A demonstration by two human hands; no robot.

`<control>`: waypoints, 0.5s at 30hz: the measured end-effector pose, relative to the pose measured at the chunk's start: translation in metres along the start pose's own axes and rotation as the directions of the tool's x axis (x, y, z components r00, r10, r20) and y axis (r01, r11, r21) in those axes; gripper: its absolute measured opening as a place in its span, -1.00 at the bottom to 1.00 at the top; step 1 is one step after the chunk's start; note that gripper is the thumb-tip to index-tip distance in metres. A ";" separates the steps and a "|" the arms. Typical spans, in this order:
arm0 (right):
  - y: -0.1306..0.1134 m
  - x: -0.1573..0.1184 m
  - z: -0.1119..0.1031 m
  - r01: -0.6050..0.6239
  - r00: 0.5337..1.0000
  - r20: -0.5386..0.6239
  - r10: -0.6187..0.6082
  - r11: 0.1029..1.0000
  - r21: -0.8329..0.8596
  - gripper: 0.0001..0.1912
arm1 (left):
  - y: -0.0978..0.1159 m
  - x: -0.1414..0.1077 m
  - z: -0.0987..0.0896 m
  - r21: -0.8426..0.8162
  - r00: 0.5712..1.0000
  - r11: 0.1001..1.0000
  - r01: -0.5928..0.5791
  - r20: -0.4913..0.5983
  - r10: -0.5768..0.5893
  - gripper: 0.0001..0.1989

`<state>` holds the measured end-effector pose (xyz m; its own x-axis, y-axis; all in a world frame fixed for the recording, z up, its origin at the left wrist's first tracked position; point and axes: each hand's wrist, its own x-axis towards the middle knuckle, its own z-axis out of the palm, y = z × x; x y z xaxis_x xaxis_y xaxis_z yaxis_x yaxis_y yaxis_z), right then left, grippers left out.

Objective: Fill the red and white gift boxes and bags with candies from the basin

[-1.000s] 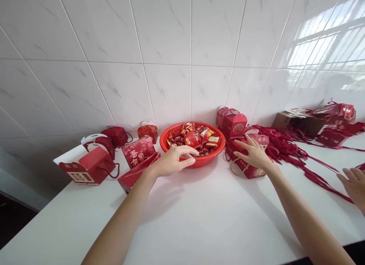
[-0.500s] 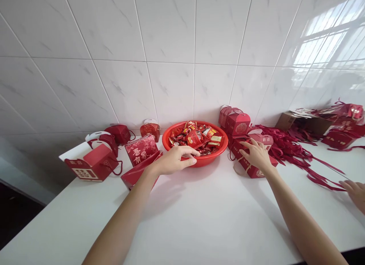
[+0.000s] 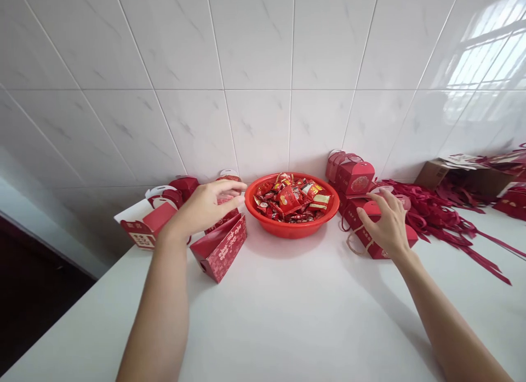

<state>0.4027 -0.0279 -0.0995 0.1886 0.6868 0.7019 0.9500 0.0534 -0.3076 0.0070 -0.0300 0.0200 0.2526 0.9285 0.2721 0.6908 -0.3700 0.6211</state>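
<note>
My left hand [image 3: 205, 206] is raised over an opened red gift box [image 3: 226, 247] with pale lettering, its fingers stretched to the right and holding nothing. A red plastic basin [image 3: 291, 229], heaped with candies in red wrappers [image 3: 289, 200], stands just beyond those fingertips. On the right, my right hand [image 3: 384, 220] hovers with spread fingers at a long red box [image 3: 365, 228] with a tan cord handle [image 3: 355, 245]. Whether its fingertips touch the box I cannot tell. Stacked red boxes [image 3: 353, 176] stand behind it against the wall.
Further left are a red box with a white flap [image 3: 142, 223] and several closed red boxes. A heap of dark red ribbons [image 3: 435, 215] trails across the right side of the white table [image 3: 296, 316]. Behind it sits a brown cardboard box [image 3: 431, 176]. A tiled wall [image 3: 263, 124] borders the back.
My left hand has moved left, away from the basin to above the opened box. My right hand has lifted slightly with fingers wider apart. Another person's hand at the right edge has left the view.
</note>
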 end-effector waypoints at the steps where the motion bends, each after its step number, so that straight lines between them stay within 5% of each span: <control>1: -0.008 -0.003 -0.002 0.041 0.998 -0.044 -0.038 0.997 0.063 -0.54 | -0.002 -0.002 -0.006 0.047 0.998 0.997 0.057 0.017 -0.057 -0.56; 7: -0.056 -0.031 0.007 0.255 0.964 -0.023 -0.266 0.892 0.372 -0.78 | -0.026 0.012 0.004 0.331 0.944 0.933 0.143 0.238 -0.229 -0.57; 11: -0.071 -0.050 0.021 0.387 0.909 -0.036 -0.416 0.807 0.446 -0.84 | -0.041 0.029 0.024 0.421 0.904 0.892 0.163 0.298 -0.305 -0.29; 15: -0.080 -0.061 0.023 0.448 0.882 -0.118 -0.456 0.737 0.506 -0.83 | -0.034 0.024 0.020 0.316 0.855 0.944 0.099 0.458 -0.242 -0.23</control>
<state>0.3095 -0.0577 -0.1320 -0.2373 0.4963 0.8351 0.6588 0.7140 -0.2371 0.0036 0.0051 -0.0093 0.3587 0.8982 -0.2542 0.8907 -0.2479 0.3812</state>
